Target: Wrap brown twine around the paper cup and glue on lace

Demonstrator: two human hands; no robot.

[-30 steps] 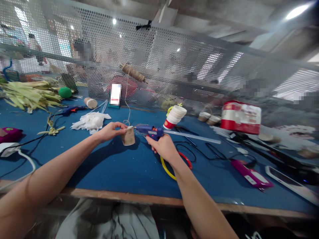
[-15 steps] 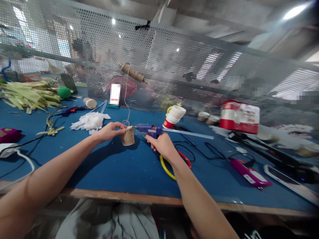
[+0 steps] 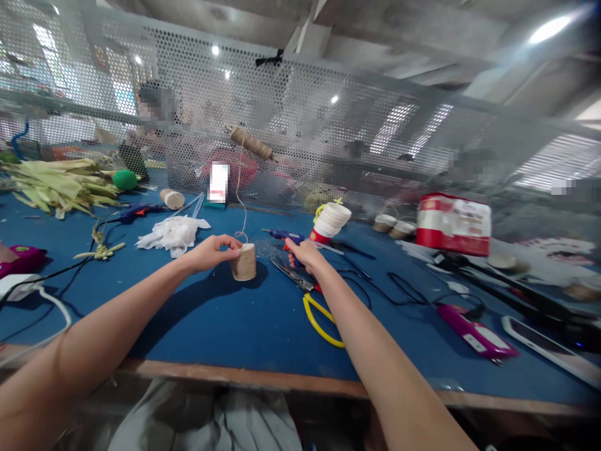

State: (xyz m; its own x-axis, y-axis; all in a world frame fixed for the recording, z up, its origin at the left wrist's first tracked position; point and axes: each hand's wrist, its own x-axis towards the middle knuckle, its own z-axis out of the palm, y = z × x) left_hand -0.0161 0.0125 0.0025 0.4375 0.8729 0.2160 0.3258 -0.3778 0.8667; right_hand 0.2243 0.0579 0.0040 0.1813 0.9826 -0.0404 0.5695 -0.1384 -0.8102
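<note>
My left hand (image 3: 210, 252) grips a small twine-wrapped cup (image 3: 244, 262) that stands on the blue table (image 3: 225, 326). A strand of twine (image 3: 239, 188) runs up from the cup to a twine spool (image 3: 251, 143) hanging on the mesh screen. My right hand (image 3: 305, 254) is closed on a blue hot glue gun (image 3: 287, 237), held further back on the table with its nozzle pointing left, apart from the cup. Scissors with yellow and red handles (image 3: 307, 294) lie under my right forearm.
A stack of paper cups (image 3: 329, 222) lies behind the glue gun. White cloth scraps (image 3: 171, 230), a second glue gun (image 3: 134, 211) and dried leaves (image 3: 59, 183) sit at left. A red-white package (image 3: 453, 224), a pink tool (image 3: 476, 331), cables and a phone (image 3: 549, 349) are at right.
My right hand has drawn the glue gun back and away from the cup, uncovering the scissors. My left hand keeps its hold on the cup.
</note>
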